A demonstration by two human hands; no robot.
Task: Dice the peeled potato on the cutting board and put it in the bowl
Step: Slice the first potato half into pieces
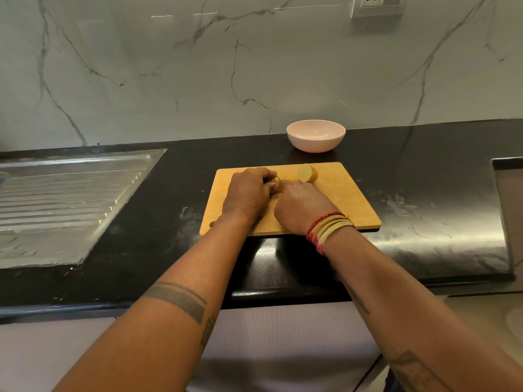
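A wooden cutting board [339, 199] lies on the black counter. My left hand [249, 196] curls over a piece of peeled potato [274, 180] near the board's far edge, and only a small yellow bit of it shows at my fingertips. My right hand [302, 205] sits right beside it, knuckles up, fingers curled round a knife whose handle is hidden. A thin sliver of the blade [279, 179] shows between the hands, against the potato piece. Another potato half [308, 174] lies just right of the hands. A pink bowl [316, 140] stands behind the board.
A steel sink drainboard [65, 199] fills the counter's left side. A steel-edged recess [508, 193] sits at the far right. A marble wall rises behind the counter, and the counter's front edge is just below the board.
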